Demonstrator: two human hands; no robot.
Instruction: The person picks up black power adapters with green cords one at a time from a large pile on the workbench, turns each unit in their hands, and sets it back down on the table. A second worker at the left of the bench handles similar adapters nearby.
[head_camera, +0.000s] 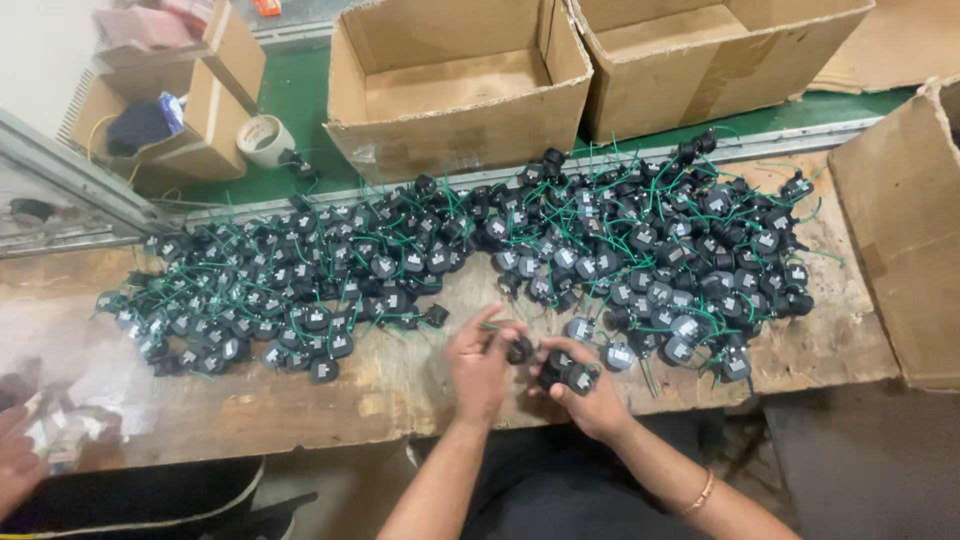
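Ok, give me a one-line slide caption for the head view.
Left hand and right hand hold small black parts with green wires beside a large pile on a worn wooden bench.

Bare forearms, thin bracelet (703, 493) on right wrist, dark trousers (560, 490)

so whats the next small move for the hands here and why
Probably bring the two hands together at the bench edge. The left hand pinches one small black part, and the right hand grips a couple more black parts, the two almost touching. The big pile of black parts with green wires lies just beyond, so nothing new needs fetching yet.
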